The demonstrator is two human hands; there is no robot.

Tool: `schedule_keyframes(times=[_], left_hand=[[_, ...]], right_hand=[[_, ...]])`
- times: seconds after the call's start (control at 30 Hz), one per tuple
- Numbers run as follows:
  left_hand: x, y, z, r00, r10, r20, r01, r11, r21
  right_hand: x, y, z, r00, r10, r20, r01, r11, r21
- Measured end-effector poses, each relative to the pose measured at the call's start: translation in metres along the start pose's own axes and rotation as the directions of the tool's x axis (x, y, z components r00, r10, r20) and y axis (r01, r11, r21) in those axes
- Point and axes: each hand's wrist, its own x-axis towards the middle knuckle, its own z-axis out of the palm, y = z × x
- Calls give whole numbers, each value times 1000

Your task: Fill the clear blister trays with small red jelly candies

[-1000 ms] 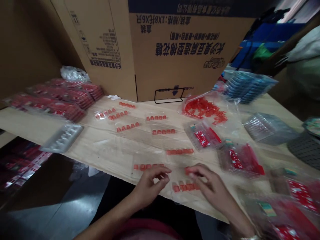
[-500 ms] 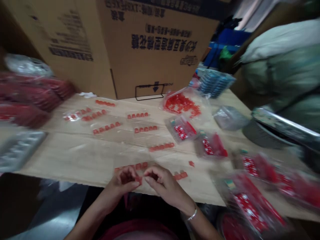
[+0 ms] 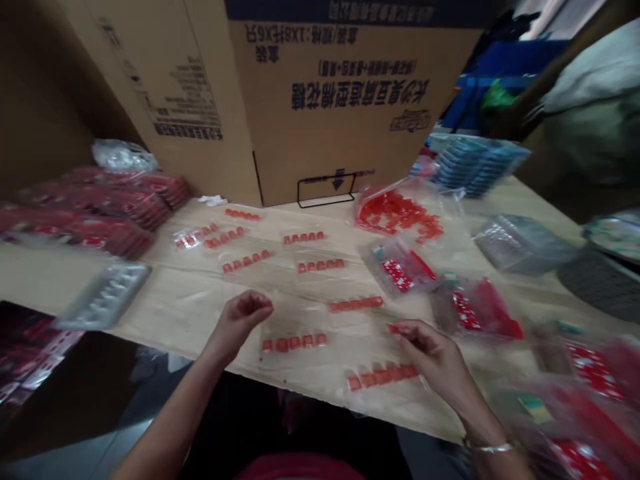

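My left hand (image 3: 245, 316) hovers above the table behind a row of red cube-like pieces (image 3: 294, 343), thumb and fingertips pressed together. Whatever it may pinch is hidden. Farther right, my right hand (image 3: 431, 353) closes thumb and forefinger on a small red piece (image 3: 396, 329). Just below that hand lies another red row (image 3: 383, 377) on clear film, and a third row (image 3: 356, 305) sits behind it. More short rows, such as a red row (image 3: 321, 266), are spread over the tabletop (image 3: 180, 320).
A big cardboard box (image 3: 345, 100) stands at the back. An open clear bag of red pieces (image 3: 400, 213) lies before it. Packed pouches (image 3: 400, 273) line the right side. Stacked red packs (image 3: 110, 207) and a grey moulded tray (image 3: 105, 293) are on the left.
My hands, close together before, have moved apart. The right one now pinches a small red piece where a loose one lay. The view has turned left.
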Motion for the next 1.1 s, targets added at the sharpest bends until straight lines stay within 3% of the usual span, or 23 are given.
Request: schedule_keyframes(times=[0.13,0.2,0.33,0.5,0.6,0.8,0.93,1.1], left_hand=[[56,-2,8,991,134,-26,-123,960,250],[72,-9,19,984,174,-32,-154,931,331],[74,-25,28,965,261,-1,-231,853,467],[68,-38,15,950,293,111,-307,804,509],[71,-40,9,944,300,138,-327,797,507],[62,-32,-6,912,322,253,-410,735,540],[48,-38,-17,862,366,350,-505,676,536],[57,-51,-4,857,422,296,-515,711,478]], right_hand=[[26,-45,39,981,-123,153,105,988,117],[40,-65,55,959,-163,232,134,982,135],[69,-83,87,910,-153,386,85,978,189],[108,-81,131,883,-121,454,-24,953,301],[119,-78,151,845,-124,520,-36,957,287],[119,-76,157,794,-150,589,156,987,41],[116,-83,153,802,-190,567,236,972,-8],[113,-87,150,804,-207,557,236,971,20]])
